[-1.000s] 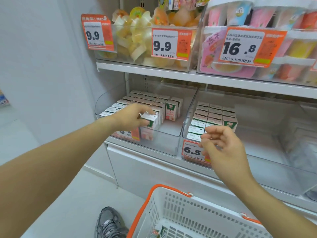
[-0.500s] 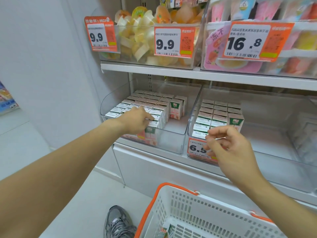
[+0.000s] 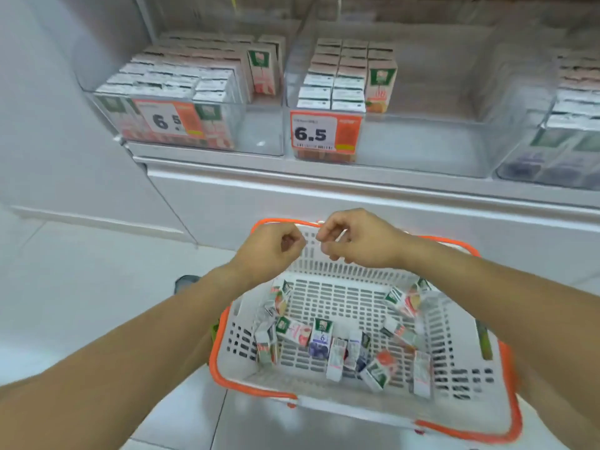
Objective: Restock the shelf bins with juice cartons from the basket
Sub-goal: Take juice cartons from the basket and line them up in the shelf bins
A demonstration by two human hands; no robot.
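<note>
Above the basket (image 3: 506,368), your two hands hang side by side, close together. Your left hand (image 3: 272,251) has its fingers curled into the palm with nothing in them. Your right hand (image 3: 360,241) shows loosely bent fingers, also holding nothing. Both are a little blurred, so fine finger detail is lost.

Hard to make out:
- The far-right bin (image 3: 519,157) is cut off by the frame edge; its cartons are smeared and their print is unreadable.
- The left price tag (image 3: 168,120) reads 6 and part of a 5; the rest is blurred. The middle price tag (image 3: 324,131) reads 6.5 plainly.
- A dark shoe (image 3: 185,282) peeks out behind your left forearm, mostly hidden.
- Your arms cover parts of both side walls of the basket.

Counts:
- Three clear bins on the shelf (image 3: 357,186). The left bin (image 3: 259,138) is nearly packed with juice cartons (image 3: 181,79), free room only at its right side. The middle bin (image 3: 422,147) holds three columns of cartons at its left end.
- Two price tags readable.
- One white basket with orange rim, standing on the floor below the shelf.
- Loose cartons (image 3: 319,341) lie scattered on the basket's bottom, roughly a dozen, tipped every way; an exact count is not possible through the blur.
</note>
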